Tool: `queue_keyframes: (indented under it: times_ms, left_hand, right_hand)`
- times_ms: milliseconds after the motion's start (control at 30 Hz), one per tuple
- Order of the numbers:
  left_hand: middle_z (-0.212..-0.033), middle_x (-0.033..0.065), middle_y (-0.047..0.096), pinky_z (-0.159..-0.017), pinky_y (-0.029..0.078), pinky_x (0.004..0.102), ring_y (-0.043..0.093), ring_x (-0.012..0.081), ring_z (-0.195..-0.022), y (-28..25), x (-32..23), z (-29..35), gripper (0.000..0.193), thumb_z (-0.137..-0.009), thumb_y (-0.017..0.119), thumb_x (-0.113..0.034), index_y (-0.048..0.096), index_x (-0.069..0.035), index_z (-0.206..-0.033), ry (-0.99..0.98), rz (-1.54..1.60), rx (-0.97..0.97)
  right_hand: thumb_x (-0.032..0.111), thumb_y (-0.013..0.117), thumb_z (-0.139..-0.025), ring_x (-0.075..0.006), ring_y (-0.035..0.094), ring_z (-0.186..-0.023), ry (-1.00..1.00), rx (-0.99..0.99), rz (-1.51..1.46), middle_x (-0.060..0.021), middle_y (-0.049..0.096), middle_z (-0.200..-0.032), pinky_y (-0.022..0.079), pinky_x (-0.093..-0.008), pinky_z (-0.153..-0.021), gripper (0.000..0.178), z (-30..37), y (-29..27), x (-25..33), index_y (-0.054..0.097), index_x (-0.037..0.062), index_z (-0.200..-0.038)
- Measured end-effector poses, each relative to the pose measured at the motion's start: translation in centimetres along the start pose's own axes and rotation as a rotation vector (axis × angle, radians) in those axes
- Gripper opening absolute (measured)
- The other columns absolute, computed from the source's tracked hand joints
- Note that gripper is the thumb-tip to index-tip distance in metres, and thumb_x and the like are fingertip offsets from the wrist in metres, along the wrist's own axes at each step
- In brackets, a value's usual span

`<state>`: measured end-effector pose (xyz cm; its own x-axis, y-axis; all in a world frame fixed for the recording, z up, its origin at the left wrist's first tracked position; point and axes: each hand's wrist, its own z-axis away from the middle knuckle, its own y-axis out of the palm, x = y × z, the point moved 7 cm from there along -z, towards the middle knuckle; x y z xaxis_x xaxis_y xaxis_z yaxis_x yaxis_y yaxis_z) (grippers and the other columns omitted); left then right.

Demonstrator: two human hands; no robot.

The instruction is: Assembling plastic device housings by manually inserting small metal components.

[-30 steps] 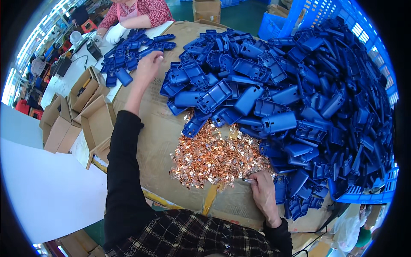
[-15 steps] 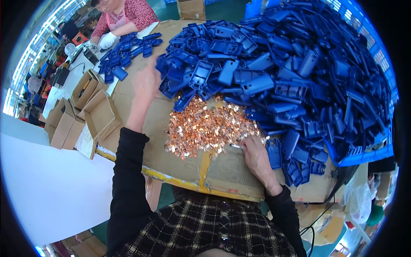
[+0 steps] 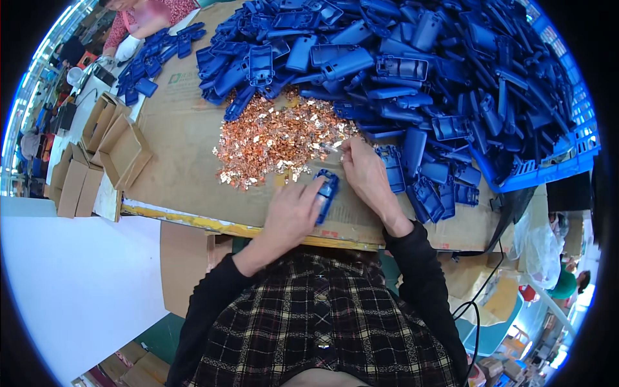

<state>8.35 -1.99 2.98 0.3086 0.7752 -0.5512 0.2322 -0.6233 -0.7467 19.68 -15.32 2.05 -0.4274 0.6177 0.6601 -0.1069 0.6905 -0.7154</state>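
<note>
My left hand (image 3: 293, 211) is closed on a blue plastic casing (image 3: 327, 197), a long, hollow shell held low over the near part of the cardboard-covered table. My right hand (image 3: 366, 171) is at the right edge of a heap of small shiny copper-coloured metal pieces (image 3: 277, 138). Its thumb and forefinger are pinched together; whatever is between them is too small to make out. A big pile of similar blue casings (image 3: 393, 71) rises behind the heap and to its right. Several loose casings (image 3: 429, 197) lie just right of my right hand.
A blue plastic crate (image 3: 541, 174) stands at the right, with casings heaped over it. Small open cardboard boxes (image 3: 122, 151) sit at the left edge. At the far left, a person (image 3: 138, 22) works by a smaller group of blue casings (image 3: 145, 64). A black cable (image 3: 477, 303) hangs at right.
My left hand has come from the far left side of the pile to the near middle, now with a blue casing. My right hand stays by the copper-coloured heap. The whole view has shifted.
</note>
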Motion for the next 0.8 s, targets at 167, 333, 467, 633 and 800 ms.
queue_keyframes:
  times_ms: [167, 333, 467, 633, 800]
  left_hand:
    - [-0.109, 0.0155, 0.055, -0.083, 0.046, 0.0415, 0.054, 0.0315, -0.094, 1.1, -0.2, 1.0, 0.05, -0.084, 0.07, -0.024, 0.056, -0.007, -0.129, 0.019, 0.021, 0.102]
    - [-0.126, 0.0158, 0.051, -0.091, 0.045, 0.0414, 0.053, 0.0339, -0.103, 0.7, -1.1, 1.0, 0.053, -0.078, 0.076, -0.021, 0.057, -0.002, -0.124, 0.161, 0.157, 0.209]
    - [-0.126, 0.0123, 0.052, -0.088, 0.047, 0.0404, 0.051, 0.0316, -0.101, 1.2, -0.9, 1.4, 0.042, -0.077, 0.075, -0.023, 0.06, -0.003, -0.112, 0.233, 0.122, 0.136]
    - [-0.127, 0.0135, 0.052, -0.089, 0.047, 0.0403, 0.052, 0.0318, -0.103, 1.1, -1.0, 1.4, 0.037, -0.077, 0.075, -0.024, 0.061, -0.002, -0.103, 0.237, 0.135, 0.125]
    - [-0.126, 0.0147, 0.052, -0.089, 0.047, 0.0403, 0.052, 0.0316, -0.102, 1.1, -0.9, 1.4, 0.034, -0.077, 0.075, -0.023, 0.06, -0.001, -0.098, 0.236, 0.15, 0.121]
  right_hand:
    - [0.005, 0.059, -0.085, -0.0365, 0.06, -0.085, -0.054, 0.05, 0.08, -0.017, 0.061, -0.087, 0.048, -0.0432, -0.073, 0.007, 0.2, -0.4, -0.3, 0.058, -0.0003, -0.088]
    - [0.007, 0.06, -0.085, -0.0317, 0.06, -0.08, -0.022, 0.104, -0.077, -0.0154, 0.059, -0.084, 0.047, -0.0384, -0.07, 0.01, 0.1, -0.7, -0.2, 0.06, -0.0012, -0.09]
    - [0.006, 0.062, -0.084, -0.0294, 0.058, -0.083, -0.184, 0.292, -0.154, -0.0135, 0.057, -0.091, 0.046, -0.0367, -0.071, 0.009, 0.8, -0.4, 2.5, 0.06, -0.0015, -0.089]
    - [0.004, 0.064, -0.08, -0.0305, 0.056, -0.082, -0.346, 0.2, -0.024, -0.0121, 0.055, -0.089, 0.045, -0.0378, -0.073, 0.009, 1.9, 0.5, 3.7, 0.058, -0.0006, -0.085]
    - [0.001, 0.066, -0.077, -0.0292, 0.056, -0.082, -0.213, 0.212, -0.073, -0.0115, 0.055, -0.09, 0.046, -0.0381, -0.073, 0.013, 1.6, 0.9, 2.8, 0.056, 0.0006, -0.086]
